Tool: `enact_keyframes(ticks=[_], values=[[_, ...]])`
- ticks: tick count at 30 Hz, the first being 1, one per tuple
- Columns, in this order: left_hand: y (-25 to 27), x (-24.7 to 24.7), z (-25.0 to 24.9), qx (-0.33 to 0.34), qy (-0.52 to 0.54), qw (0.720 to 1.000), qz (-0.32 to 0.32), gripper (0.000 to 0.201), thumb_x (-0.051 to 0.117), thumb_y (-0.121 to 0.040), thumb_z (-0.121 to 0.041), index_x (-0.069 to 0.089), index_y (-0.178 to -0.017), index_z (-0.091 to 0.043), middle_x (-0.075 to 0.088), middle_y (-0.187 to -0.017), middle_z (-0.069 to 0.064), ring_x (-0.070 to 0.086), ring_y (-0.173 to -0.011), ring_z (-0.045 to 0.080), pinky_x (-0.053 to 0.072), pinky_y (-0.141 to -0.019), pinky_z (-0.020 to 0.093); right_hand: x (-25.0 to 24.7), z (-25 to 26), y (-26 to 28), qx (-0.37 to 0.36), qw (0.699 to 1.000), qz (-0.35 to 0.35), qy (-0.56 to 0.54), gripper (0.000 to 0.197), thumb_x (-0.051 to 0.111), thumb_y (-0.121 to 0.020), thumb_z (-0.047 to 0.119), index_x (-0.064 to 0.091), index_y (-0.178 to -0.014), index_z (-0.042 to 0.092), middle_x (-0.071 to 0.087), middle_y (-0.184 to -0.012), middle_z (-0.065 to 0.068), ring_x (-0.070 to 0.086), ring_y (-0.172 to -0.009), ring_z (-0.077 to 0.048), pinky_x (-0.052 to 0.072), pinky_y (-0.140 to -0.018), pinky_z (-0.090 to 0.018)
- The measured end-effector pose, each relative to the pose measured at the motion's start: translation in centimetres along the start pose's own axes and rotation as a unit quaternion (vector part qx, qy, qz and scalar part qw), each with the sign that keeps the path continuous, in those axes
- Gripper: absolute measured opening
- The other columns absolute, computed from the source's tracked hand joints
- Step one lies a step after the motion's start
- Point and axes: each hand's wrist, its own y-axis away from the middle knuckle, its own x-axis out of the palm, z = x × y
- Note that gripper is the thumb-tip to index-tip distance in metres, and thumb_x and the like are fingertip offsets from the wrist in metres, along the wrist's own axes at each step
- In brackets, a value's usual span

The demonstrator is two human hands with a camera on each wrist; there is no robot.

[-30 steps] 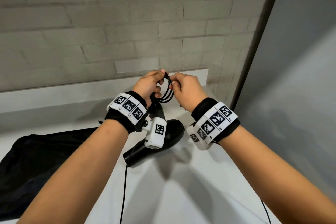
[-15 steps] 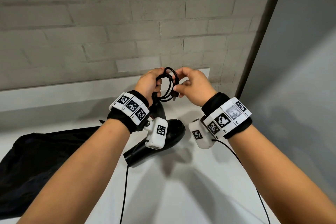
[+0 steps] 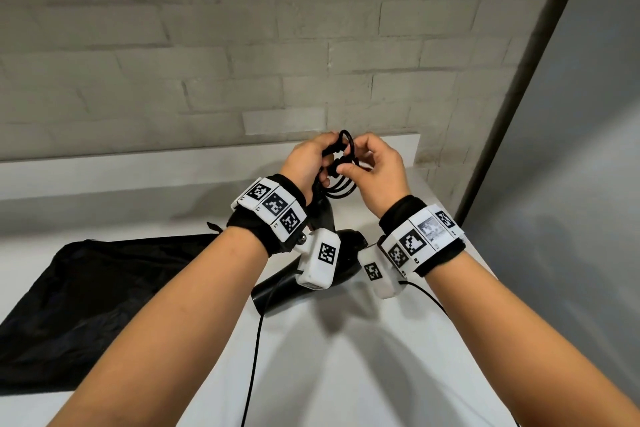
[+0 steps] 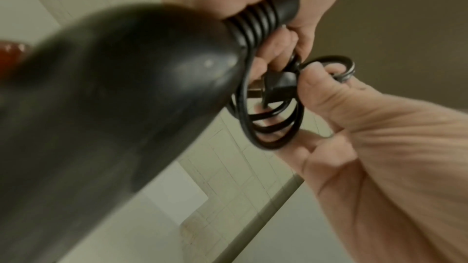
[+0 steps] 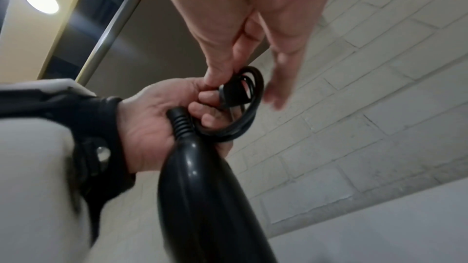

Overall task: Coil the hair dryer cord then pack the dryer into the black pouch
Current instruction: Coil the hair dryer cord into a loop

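Cord [image 3: 341, 163] coiled in small loops, held up over table [image 3: 346, 357]. Left hand [image 3: 306, 163] grips dryer [image 3: 298, 284] handle end and coil; right hand [image 3: 375, 173] pinches plug [image 4: 279, 83] at coil, other fingers loose. Pouch [image 3: 97, 298] lies flat left of dryer.

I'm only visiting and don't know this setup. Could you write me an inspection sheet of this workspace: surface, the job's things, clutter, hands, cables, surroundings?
Surface: white counter, with a raised white ledge along the wall.
Job's things: black hair dryer held up by its handle, barrel end low over the counter; its cord gathered in loops at the handle end; black pouch lying flat at the left.
Clutter: nothing seen.
Hands: left hand grips the handle end and the loops; right hand pinches the plug at the loops.
Cables: thin black leads run from the wrist cameras towards the person.
Surroundings: pale brick wall behind, plain grey panel at the right.
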Motion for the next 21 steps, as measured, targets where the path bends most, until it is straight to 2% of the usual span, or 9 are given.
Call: enact_keyframes(ticks=[3, 7, 9, 11, 13, 15, 16, 18, 21], values=[[-0.2, 0.0, 0.1, 0.012, -0.002, 1.0, -0.009, 0.029, 0.047, -0.092, -0.03, 0.058, -0.067, -0.018, 0.032, -0.038, -0.009, 0.027, -0.03, 0.007, 0.026, -0.037, 0.019, 0.2, -0.3, -0.1, -0.002, 1.0, -0.002, -0.009, 0.041, 0.066, -0.07, -0.006, 0.047, -0.068, 0.031, 0.052, -0.073, 0.009, 0.052, -0.073, -0.01, 0.047, -0.077, -0.03], [-0.4, 0.0, 0.3, 0.042, -0.044, 0.998, -0.028, 0.023, 0.05, -0.09, -0.033, 0.062, -0.075, -0.02, 0.046, -0.065, 0.008, 0.032, -0.031, 0.009, 0.03, -0.042, 0.023, 0.1, -0.9, -0.3, -0.021, 0.999, -0.013, 0.029, 0.029, 0.07, -0.069, -0.001, 0.049, -0.074, 0.018, 0.054, -0.079, 0.002, 0.051, -0.076, -0.011, 0.043, -0.071, -0.013], [-0.4, -0.2, 0.3, 0.045, -0.058, 0.997, -0.025, 0.023, 0.049, -0.091, -0.034, 0.062, -0.078, -0.02, 0.046, -0.069, 0.009, 0.034, -0.031, 0.008, 0.031, -0.044, 0.025, 0.4, -1.2, -0.3, -0.044, 0.997, -0.026, 0.053, 0.03, 0.071, -0.067, 0.0, 0.049, -0.078, 0.017, 0.051, -0.083, 0.004, 0.049, -0.076, -0.007, 0.04, -0.07, -0.006], [-0.4, -0.1, 0.3, 0.048, -0.056, 0.997, -0.022, 0.024, 0.048, -0.092, -0.034, 0.062, -0.081, -0.017, 0.046, -0.069, 0.002, 0.034, -0.031, 0.007, 0.031, -0.042, 0.022, 0.5, -1.5, -0.5, -0.055, 0.995, -0.048, 0.064, 0.037, 0.071, -0.066, 0.002, 0.045, -0.085, 0.019, 0.046, -0.09, 0.003, 0.049, -0.082, -0.006, 0.041, -0.077, -0.011], [-0.4, 0.0, 0.2, 0.051, -0.06, 0.997, -0.018, 0.025, 0.048, -0.092, -0.034, 0.063, -0.085, -0.014, 0.044, -0.068, 0.0, 0.032, -0.03, 0.006, 0.03, -0.04, 0.02, 0.4, -1.7, -0.8, -0.021, 0.997, -0.05, 0.061, 0.039, 0.07, -0.067, 0.005, 0.044, -0.095, 0.015, 0.047, -0.099, 0.0, 0.05, -0.09, -0.014, 0.042, -0.08, -0.017], [-0.3, 0.1, 0.3, 0.049, -0.056, 0.997, -0.016, 0.025, 0.049, -0.092, -0.033, 0.063, -0.083, -0.014, 0.043, -0.066, 0.0, 0.032, -0.03, 0.006, 0.03, -0.038, 0.02, 0.4, -1.7, -1.0, 0.03, 0.998, -0.004, 0.058, 0.037, 0.065, -0.073, 0.005, 0.047, -0.106, 0.008, 0.053, -0.101, -0.001, 0.053, -0.092, -0.015, 0.04, -0.074, -0.006], [-0.3, 0.2, 0.3, 0.045, -0.051, 0.998, -0.015, 0.025, 0.049, -0.092, -0.033, 0.063, -0.079, -0.016, 0.043, -0.064, 0.001, 0.031, -0.03, 0.007, 0.029, -0.039, 0.021, 0.5, -1.8, -1.0, 0.045, 0.998, 0.025, 0.047, 0.036, 0.061, -0.076, 0.004, 0.049, -0.109, 0.006, 0.058, -0.102, -0.004, 0.055, -0.093, -0.016, 0.04, -0.074, -0.005], [-0.3, 0.1, 0.3, 0.041, -0.042, 0.998, -0.009, 0.027, 0.05, -0.092, -0.032, 0.062, -0.073, -0.017, 0.041, -0.058, 0.003, 0.03, -0.03, 0.008, 0.028, -0.039, 0.02, 0.7, -2.0, -1.1, 0.06, 0.996, 0.067, 0.008, 0.033, 0.055, -0.079, -0.001, 0.049, -0.11, 0.006, 0.063, -0.1, -0.006, 0.058, -0.092, -0.016, 0.043, -0.078, -0.01], [-0.1, 0.2, 0.2, 0.039, -0.018, 0.999, 0.001, 0.026, 0.05, -0.093, -0.029, 0.059, -0.075, -0.012, 0.039, -0.058, 0.003, 0.029, -0.028, 0.006, 0.027, -0.034, 0.016, 0.8, -2.4, -1.2, 0.07, 0.991, 0.102, -0.05, 0.027, 0.05, -0.081, -0.008, 0.048, -0.098, 0.013, 0.059, -0.085, 0.007, 0.056, -0.082, -0.006, 0.044, -0.077, -0.011]])
